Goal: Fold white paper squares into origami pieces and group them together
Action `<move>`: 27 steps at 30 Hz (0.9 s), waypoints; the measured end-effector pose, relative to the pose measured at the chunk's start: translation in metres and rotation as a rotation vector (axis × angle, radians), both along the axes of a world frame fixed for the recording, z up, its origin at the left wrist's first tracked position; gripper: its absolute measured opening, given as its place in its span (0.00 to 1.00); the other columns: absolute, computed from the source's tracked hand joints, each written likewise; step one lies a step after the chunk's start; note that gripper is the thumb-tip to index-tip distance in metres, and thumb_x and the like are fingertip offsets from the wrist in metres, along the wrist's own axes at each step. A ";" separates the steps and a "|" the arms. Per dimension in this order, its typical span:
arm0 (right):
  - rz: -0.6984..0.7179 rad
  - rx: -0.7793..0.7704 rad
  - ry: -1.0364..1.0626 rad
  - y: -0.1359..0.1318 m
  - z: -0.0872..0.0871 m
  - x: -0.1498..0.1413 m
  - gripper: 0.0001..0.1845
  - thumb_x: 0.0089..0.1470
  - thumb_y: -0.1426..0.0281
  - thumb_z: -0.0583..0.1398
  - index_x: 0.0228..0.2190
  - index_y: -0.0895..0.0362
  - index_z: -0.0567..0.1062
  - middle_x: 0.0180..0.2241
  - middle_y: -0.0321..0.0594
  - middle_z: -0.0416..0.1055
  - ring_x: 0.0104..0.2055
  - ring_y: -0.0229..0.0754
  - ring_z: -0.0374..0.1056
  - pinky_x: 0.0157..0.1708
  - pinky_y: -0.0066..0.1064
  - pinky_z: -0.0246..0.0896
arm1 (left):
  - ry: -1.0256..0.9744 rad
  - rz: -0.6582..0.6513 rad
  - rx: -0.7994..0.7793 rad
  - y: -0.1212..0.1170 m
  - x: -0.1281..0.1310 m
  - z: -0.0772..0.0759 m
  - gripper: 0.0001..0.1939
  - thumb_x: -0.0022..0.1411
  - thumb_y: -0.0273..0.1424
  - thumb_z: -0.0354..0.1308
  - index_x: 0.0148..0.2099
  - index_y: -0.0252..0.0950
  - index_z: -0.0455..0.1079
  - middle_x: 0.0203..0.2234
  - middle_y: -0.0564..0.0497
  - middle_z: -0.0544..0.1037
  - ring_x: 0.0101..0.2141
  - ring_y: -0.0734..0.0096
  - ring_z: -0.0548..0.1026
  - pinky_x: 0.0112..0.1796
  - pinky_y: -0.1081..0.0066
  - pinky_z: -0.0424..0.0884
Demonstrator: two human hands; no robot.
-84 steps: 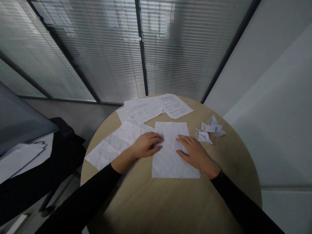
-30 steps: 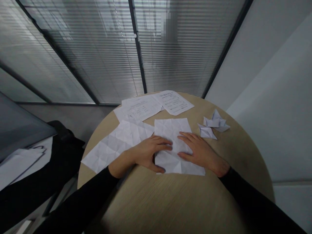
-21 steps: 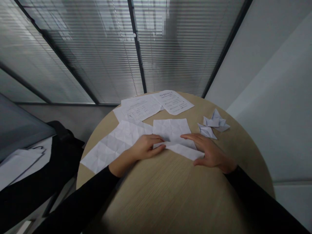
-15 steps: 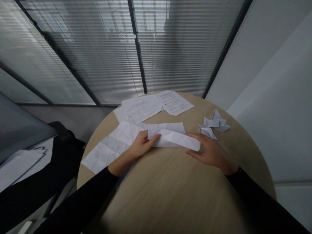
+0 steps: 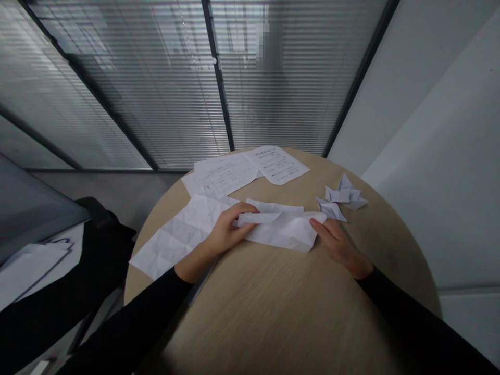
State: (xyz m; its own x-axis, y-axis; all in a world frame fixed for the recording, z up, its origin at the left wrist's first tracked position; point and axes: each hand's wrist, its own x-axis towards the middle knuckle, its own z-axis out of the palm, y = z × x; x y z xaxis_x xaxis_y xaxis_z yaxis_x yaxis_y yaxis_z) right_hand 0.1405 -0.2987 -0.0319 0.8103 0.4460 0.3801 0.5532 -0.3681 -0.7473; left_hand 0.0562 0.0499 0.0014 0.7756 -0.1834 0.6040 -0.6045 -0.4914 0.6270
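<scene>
With left hand (image 5: pixel 227 229) and right hand (image 5: pixel 339 246), grips the creased sheet (image 5: pixel 281 234) near opposite ends, folded partway, not yet flat, beside already folded pieces (image 5: pixel 338 196).

The person has two hands in view, one left hand (image 5: pixel 230 227) and one right hand (image 5: pixel 338 240), and two black sleeves (image 5: pixel 156 304). The hands share one held sheet (image 5: pixel 281 233). There is one round table (image 5: pixel 292 307), one flat creased sheet (image 5: pixel 183 234), and two printed sheets (image 5: pixel 230 173), with at least one more paper (image 5: pixel 189 183) partly under them. Folded paper pieces (image 5: pixel 331 210) number at least two; their overlap hides the exact count. At far left, the loose papers (image 5: pixel 35 260) number at least two.
</scene>
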 end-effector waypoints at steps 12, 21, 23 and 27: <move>-0.154 0.018 -0.107 0.016 0.006 0.009 0.25 0.69 0.58 0.67 0.63 0.52 0.75 0.52 0.51 0.84 0.48 0.57 0.83 0.49 0.50 0.82 | 0.092 0.486 0.313 0.008 0.006 -0.006 0.10 0.77 0.40 0.67 0.44 0.40 0.76 0.33 0.52 0.82 0.33 0.65 0.79 0.46 0.58 0.77; 0.126 -0.282 -0.314 0.022 0.016 -0.001 0.20 0.75 0.62 0.62 0.63 0.48 0.80 0.62 0.48 0.82 0.66 0.60 0.77 0.69 0.60 0.73 | 0.026 0.136 0.563 0.010 0.009 -0.010 0.11 0.79 0.34 0.59 0.59 0.40 0.76 0.57 0.42 0.85 0.57 0.52 0.82 0.61 0.47 0.78; 0.164 -0.399 -0.292 0.023 0.010 -0.004 0.28 0.76 0.57 0.61 0.71 0.48 0.75 0.70 0.50 0.77 0.73 0.60 0.72 0.73 0.61 0.68 | 0.044 0.082 0.584 0.009 0.008 -0.011 0.16 0.81 0.37 0.58 0.65 0.40 0.74 0.64 0.41 0.82 0.64 0.49 0.80 0.68 0.41 0.73; 0.180 -0.597 -0.302 0.024 -0.007 -0.006 0.41 0.78 0.47 0.57 0.81 0.51 0.62 0.83 0.52 0.57 0.84 0.62 0.55 0.81 0.63 0.54 | 0.101 0.078 0.625 0.009 0.006 -0.012 0.21 0.82 0.43 0.59 0.70 0.41 0.73 0.70 0.41 0.79 0.70 0.47 0.77 0.74 0.34 0.66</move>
